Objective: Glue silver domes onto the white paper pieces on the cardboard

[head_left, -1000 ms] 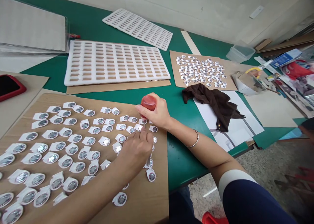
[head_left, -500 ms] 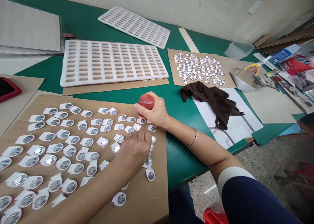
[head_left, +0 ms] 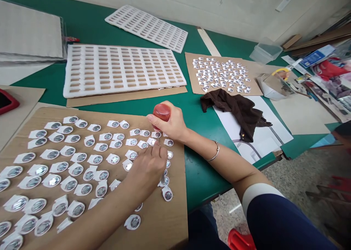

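My right hand (head_left: 174,124) is wrapped round a reddish-brown tool with a rounded, glossy top (head_left: 161,112); its lower end is hidden by the fingers. Right below that fist lies a small white tag with a silvery disc (head_left: 156,135). My left hand (head_left: 150,160) is closed close in front of it, fingertips pinched together near the same tag. A thin metal tool (head_left: 163,177) sticks out from under this palm, mostly hidden, so its kind is unclear. Many similar disc tags lie in loose rows on the cardboard sheet (head_left: 159,235) around both hands.
Behind the cardboard lies a white foam tray with slots (head_left: 122,68), with a second foam tray (head_left: 148,27) farther back. A smaller cardboard (head_left: 219,91) carries more tags. To the right are a brown cloth (head_left: 236,111), a clear plastic box (head_left: 265,52) and the table's edge.
The whole view has shifted slightly, so everything sits a little farther left. Both hands keep the same grip and place over the tags.
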Available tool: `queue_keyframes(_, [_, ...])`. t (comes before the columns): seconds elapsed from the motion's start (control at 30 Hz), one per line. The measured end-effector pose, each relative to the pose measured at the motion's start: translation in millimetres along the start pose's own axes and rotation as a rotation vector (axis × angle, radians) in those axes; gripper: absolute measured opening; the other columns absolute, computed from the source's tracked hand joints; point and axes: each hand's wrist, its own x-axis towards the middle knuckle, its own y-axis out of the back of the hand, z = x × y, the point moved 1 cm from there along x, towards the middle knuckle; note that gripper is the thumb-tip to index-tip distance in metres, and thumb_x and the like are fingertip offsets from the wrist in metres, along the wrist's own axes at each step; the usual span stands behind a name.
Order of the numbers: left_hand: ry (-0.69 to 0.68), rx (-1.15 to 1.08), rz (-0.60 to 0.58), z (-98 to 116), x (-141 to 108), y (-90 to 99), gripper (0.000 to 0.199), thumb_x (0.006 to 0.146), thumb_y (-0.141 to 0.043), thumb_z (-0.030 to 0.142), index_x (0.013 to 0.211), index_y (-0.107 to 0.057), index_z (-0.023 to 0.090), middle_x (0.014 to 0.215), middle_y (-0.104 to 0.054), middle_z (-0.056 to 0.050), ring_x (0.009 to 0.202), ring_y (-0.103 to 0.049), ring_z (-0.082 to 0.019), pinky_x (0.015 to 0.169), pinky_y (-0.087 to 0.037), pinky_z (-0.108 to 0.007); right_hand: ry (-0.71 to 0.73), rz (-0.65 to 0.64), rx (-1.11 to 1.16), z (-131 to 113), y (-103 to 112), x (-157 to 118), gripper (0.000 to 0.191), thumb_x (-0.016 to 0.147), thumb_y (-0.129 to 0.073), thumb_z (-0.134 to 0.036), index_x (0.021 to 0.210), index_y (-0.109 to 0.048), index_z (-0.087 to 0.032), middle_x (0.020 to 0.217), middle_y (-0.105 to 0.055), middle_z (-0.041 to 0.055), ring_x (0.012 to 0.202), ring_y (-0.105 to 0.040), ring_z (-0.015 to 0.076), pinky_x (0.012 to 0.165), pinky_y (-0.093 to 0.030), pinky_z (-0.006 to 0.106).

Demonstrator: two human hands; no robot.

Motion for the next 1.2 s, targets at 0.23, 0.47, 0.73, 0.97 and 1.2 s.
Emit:
queue_keyframes(0.23, [0.003, 0.027, 0.057, 1, 2, 0.4, 0.028, 0.070, -0.042, -0.009, 0.065, -0.054, 0.016, 0.074, -0.068, -0.012, 0.055, -0.062, -0.023, 0.049, -0.050, -0.032, -0.007, 0.008, -0.004, 3, -3, 0, 0.039, 0.077, -0.067, -0.058, 0.087, -0.057, -0.022, 0.080, -0.067, 0.0002, 0.076, -0.061, 0.0163, 0.067, -0.050, 0.030])
queue_keyframes(0.47, [-0.001, 0.030, 0.042, 0, 2, 0.6, 0.027, 0.070, -0.045, -0.008, 0.065, -0.055, 0.016, 0.072, -0.068, -0.011, 0.053, -0.060, -0.023, 0.048, -0.050, -0.032, 0.039, 0.049, 0.021, 5, -2, 2, 0.035, 0.077, -0.068, -0.054, 0.086, -0.057, -0.022, 0.080, -0.067, -0.0012, 0.073, -0.062, 0.0147, 0.067, -0.049, 0.029])
queue_keyframes(0.73, [0.005, 0.018, -0.032, -1, 2, 0.5, 0.025, 0.070, -0.045, -0.006, 0.067, -0.056, 0.016, 0.082, -0.070, -0.012, 0.057, -0.062, -0.023, 0.052, -0.051, -0.031, 0.022, 0.047, -0.009, 6, 0, 3, 0.037, 0.078, -0.066, -0.057, 0.086, -0.055, -0.022, 0.079, -0.067, -0.0013, 0.070, -0.061, 0.0139, 0.064, -0.049, 0.029])
queue_keyframes(0.97, [0.119, -0.212, -0.286, -16, 1, 2.8, 0.022, 0.074, -0.042, -0.001, 0.074, -0.056, 0.016, 0.067, -0.063, -0.007, 0.057, -0.060, -0.022, 0.053, -0.044, -0.032, 0.027, 0.020, -0.052, 5, 2, 4, 0.039, 0.080, -0.063, -0.059, 0.085, -0.052, -0.022, 0.078, -0.065, -0.0006, 0.070, -0.060, 0.0140, 0.065, -0.049, 0.028])
queue_keyframes(1.2, [0.452, -0.753, -0.404, -59, 16, 1.4, 0.020, 0.086, -0.047, 0.032, 0.081, -0.062, 0.019, 0.067, -0.063, -0.001, 0.060, -0.056, -0.016, 0.058, -0.040, -0.029, 0.062, 0.047, -0.093, 4, 4, 4, 0.041, 0.079, -0.062, -0.062, 0.083, -0.053, -0.022, 0.078, -0.065, -0.0007, 0.071, -0.059, 0.0140, 0.069, -0.048, 0.028])
